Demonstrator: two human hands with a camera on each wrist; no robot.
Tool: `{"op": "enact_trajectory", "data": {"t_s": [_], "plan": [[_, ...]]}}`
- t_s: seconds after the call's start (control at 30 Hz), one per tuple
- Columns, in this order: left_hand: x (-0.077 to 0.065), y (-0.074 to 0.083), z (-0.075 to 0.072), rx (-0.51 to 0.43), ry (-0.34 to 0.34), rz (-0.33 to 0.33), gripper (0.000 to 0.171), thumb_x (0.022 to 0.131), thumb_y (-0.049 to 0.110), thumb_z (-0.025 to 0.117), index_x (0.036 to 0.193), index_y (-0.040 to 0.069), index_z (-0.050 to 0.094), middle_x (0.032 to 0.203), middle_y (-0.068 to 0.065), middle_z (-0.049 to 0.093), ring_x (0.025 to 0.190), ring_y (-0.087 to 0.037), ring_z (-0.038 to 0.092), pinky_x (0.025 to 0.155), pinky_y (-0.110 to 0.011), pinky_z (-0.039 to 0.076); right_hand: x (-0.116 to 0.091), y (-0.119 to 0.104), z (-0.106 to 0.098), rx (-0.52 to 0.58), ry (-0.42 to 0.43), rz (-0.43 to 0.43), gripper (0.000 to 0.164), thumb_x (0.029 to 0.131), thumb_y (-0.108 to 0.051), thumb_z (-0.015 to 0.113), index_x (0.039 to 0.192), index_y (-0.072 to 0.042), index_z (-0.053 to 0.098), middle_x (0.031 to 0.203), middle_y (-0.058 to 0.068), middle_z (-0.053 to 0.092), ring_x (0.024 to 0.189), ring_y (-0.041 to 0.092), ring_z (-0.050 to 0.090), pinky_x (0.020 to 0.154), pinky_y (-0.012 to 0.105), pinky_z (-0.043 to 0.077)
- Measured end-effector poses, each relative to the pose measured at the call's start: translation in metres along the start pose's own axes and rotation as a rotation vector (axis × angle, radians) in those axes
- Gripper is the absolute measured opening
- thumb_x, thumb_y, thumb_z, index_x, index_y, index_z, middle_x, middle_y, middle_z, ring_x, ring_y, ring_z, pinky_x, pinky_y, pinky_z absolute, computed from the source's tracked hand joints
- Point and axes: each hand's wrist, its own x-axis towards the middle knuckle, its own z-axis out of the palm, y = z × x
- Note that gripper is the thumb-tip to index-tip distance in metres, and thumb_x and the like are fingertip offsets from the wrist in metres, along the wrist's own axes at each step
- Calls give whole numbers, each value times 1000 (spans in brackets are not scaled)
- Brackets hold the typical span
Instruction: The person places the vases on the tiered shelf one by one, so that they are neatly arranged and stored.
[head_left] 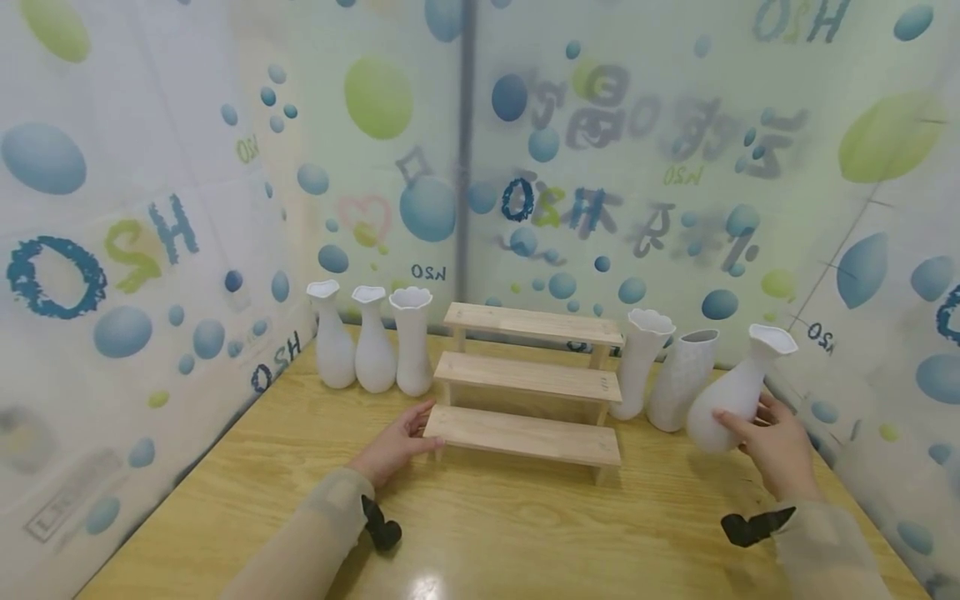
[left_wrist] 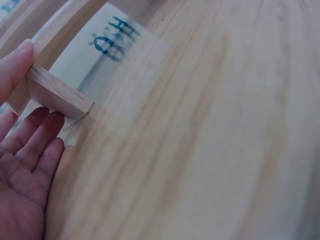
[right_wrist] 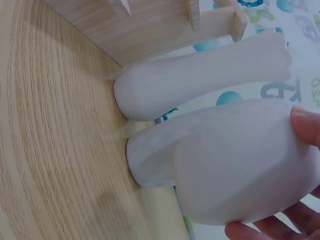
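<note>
My right hand [head_left: 780, 442] grips a white vase [head_left: 731, 400] with a flared mouth, thumb on one side and fingers on the other. The vase leans to the right, and in the right wrist view its rounded base [right_wrist: 235, 165] hangs above the table. At the left end of the lowest step of a three-step wooden stand [head_left: 525, 433] is my left hand [head_left: 393, 446]. The left wrist view has its thumb [left_wrist: 15, 67] against the board and its fingers beneath, by the stand's leg [left_wrist: 60, 92].
Right of the stand are a scalloped-rim vase [head_left: 641, 362] and a textured vase [head_left: 682, 379], both upright. Three white vases, among them a scalloped one [head_left: 412, 342], line up on its left. Patterned curtains [head_left: 465, 150] surround the wood-grain table [head_left: 510, 533].
</note>
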Motion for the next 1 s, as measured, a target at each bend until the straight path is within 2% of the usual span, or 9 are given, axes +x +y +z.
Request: {"op": "enact_trajectory", "data": {"t_s": [0.23, 0.37, 0.47, 0.53, 0.73, 0.9, 1.0], "plan": [[-1, 2, 0, 11, 4, -1, 85, 86, 19, 74, 152, 6, 22, 147, -20, 37, 133, -34, 38, 108, -47, 33, -10, -17, 8, 35, -26, -61, 91, 90, -43, 65, 151, 4, 16, 144, 32, 33, 118, 39, 45, 70, 20, 52], [-1, 2, 0, 1, 4, -9, 86, 85, 18, 75, 152, 6, 22, 147, -19, 38, 133, -33, 39, 108, -47, 32, -15, -26, 14, 42, -43, -113, 85, 91, -40, 65, 149, 4, 22, 141, 28, 38, 107, 19, 52, 70, 19, 52], [-1, 1, 0, -4, 1, -10, 86, 85, 18, 75, 152, 7, 22, 147, -19, 37, 133, -33, 38, 108, -46, 32, -18, -33, 20, 66, -59, -127, 82, 91, -37, 66, 149, 4, 24, 140, 26, 40, 100, 8, 51, 72, 19, 52], [-1, 2, 0, -4, -1, -7, 86, 85, 18, 75, 152, 7, 22, 148, -19, 37, 134, -33, 37, 108, -47, 32, -20, -38, 25, 78, -70, -128, 83, 91, -37, 66, 149, 3, 23, 140, 26, 40, 102, 10, 51, 73, 19, 51], [-2, 2, 0, -2, 5, -10, 86, 85, 19, 75, 152, 7, 22, 147, -19, 37, 133, -33, 38, 107, -47, 33, -24, -49, 40, 101, -120, -132, 87, 89, -38, 68, 150, 2, 21, 142, 26, 39, 121, 35, 44, 80, 25, 52], [-1, 2, 0, -6, 3, -15, 86, 84, 18, 76, 152, 8, 23, 147, -18, 38, 133, -32, 39, 107, -46, 33, -24, -53, 53, 112, -154, -162, 82, 90, -35, 69, 149, 2, 26, 139, 24, 42, 120, 35, 45, 80, 26, 51], [-2, 1, 0, -11, -8, -11, 86, 85, 19, 75, 152, 7, 22, 148, -19, 37, 133, -32, 38, 108, -46, 33, -25, -55, 59, 106, -154, -182, 79, 89, -34, 69, 147, 1, 28, 137, 24, 44, 119, 35, 46, 82, 30, 51]]}}
